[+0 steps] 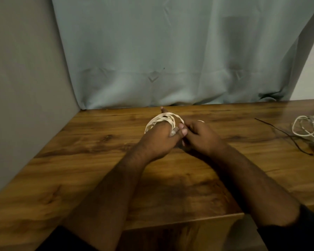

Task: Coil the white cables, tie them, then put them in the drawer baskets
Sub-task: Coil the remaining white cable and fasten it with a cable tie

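Observation:
A white cable (160,119) is wound in several loops around the fingers of my left hand (157,140), above the middle of the wooden table (80,160). Its clear plug end shows at my left thumb. My right hand (199,136) is closed right beside the left, pinching the cable near the coil; a short white loop pokes out above its knuckles. A second white cable (305,128) lies in a loose bundle at the table's right edge, with a dark tie on it. No drawer or basket is in view.
A thin black tie strip (283,134) lies on the table left of the second bundle. A grey wall stands to the left and a pale blue curtain (170,51) hangs behind the table. The table's front edge steps inward near my right forearm.

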Tool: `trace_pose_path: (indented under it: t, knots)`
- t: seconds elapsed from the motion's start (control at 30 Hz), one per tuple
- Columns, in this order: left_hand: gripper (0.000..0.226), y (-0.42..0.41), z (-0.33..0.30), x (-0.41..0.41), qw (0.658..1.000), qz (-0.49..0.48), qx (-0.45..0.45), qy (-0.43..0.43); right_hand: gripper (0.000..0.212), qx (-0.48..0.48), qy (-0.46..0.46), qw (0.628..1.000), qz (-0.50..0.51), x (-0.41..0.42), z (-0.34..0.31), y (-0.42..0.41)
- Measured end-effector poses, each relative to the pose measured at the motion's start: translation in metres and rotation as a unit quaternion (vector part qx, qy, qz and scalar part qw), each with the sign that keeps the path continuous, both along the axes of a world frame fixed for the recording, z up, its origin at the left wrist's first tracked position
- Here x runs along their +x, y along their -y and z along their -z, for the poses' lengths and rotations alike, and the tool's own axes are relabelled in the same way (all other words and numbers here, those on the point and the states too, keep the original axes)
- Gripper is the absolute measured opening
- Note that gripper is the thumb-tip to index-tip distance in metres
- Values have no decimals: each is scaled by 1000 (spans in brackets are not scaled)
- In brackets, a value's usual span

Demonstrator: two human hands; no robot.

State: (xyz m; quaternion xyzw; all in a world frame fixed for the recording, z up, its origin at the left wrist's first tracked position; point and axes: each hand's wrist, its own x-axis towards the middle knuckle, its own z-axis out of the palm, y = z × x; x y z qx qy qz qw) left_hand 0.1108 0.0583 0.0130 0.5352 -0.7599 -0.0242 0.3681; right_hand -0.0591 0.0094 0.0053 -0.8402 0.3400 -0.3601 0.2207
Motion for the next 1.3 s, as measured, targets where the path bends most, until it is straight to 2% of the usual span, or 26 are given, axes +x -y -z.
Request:
trace_pose_path:
  t: [0.07, 0.17, 0.27, 0.3, 0.37, 0.43, 0.47, 0.53, 0.57, 0.63, 0.7, 0.73, 0.8, 0.83, 0.87, 1.0, 1.1, 1.2, 1.3]
  knots:
    - [43, 4, -1, -4, 996, -24, -24, -81, 16, 14, -1, 999, -32, 1, 3, -3]
    - [50, 9, -6, -5, 976, -83, -96, -178, 15, -23, -51, 996, -75, 4, 4, -8]
    - [41, 3, -16, -3, 936, -53, -44, -346, 15, -22, -75, 990, -114, 8, 2, -10]
    - [32, 0, -20, -4, 912, -23, -16, -409, 19, -27, -81, 990, -114, 9, 2, -9]
    - [17, -6, -29, -9, 835, 70, 41, -544, 28, -49, -90, 988, -119, 9, 6, -5]
    - [7, -16, -39, -12, 759, 154, 82, -627, 29, -68, -96, 984, -134, 8, 8, -3]
    - [10, -20, -43, -11, 729, 186, 103, -651, 27, -67, -87, 984, -139, 8, 11, 1]
    - [45, -25, -46, -7, 689, 268, 164, -653, 24, -59, -39, 986, -148, 8, 11, 4]
    - [56, -28, -47, -6, 686, 320, 197, -623, 25, -64, -14, 985, -159, 10, 10, 3]
    - [60, -33, -44, -7, 674, 411, 269, -552, 35, -32, 34, 982, -185, 14, 7, 2]
    - [57, -34, -38, -8, 643, 475, 349, -490, 48, 16, 28, 985, -170, 11, 2, -3]
    - [53, -35, -38, -9, 637, 487, 383, -459, 54, -3, -8, 992, -126, 7, 0, -5]
    - [42, -37, -36, -10, 663, 472, 430, -390, 56, -143, -117, 983, -4, -3, 1, -1]
    - [38, -39, -36, -10, 681, 451, 453, -359, 56, -177, -162, 969, 50, -7, 0, 1]
    - [38, -40, -36, -10, 694, 423, 473, -341, 53, -170, -175, 966, 89, -9, -1, 4]
    - [43, -36, -32, -10, 744, 318, 487, -328, 32, -85, -49, 987, 128, -10, -3, 3]
    - [45, -31, -27, -8, 754, 277, 486, -344, 37, 66, 94, 991, 73, -4, 0, -9]
    - [40, -26, -26, -3, 738, 274, 478, -390, 36, 165, 257, 952, 23, 4, -11, -14]
    - [36, -22, -25, 1, 721, 282, 468, -426, 46, 211, 355, 910, -29, 4, -25, -19]
